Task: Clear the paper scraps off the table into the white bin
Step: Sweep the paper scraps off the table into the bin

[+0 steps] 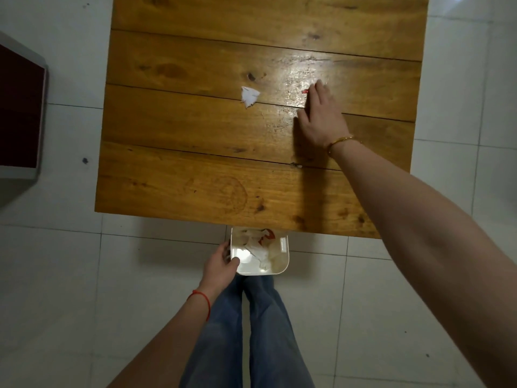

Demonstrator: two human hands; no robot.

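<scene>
Covering a red scrap [305,91], the right hand [319,116] lies flat, open; left hand [221,266] grips the white bin [275,271].

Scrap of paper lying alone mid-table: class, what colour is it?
White. The scrap shows best in the head view, against the brown wooden table.

My desk [195,169] fills the upper middle of the frame, a top of warm brown planks with dark knots and a bright glare patch at its upper right. A crumpled white paper scrap [249,96] lies on it near the centre. A small red scrap [305,91] lies in the glare, touching the fingers [319,89] of my right hand [319,119], which rests flat on the wood.
</scene>
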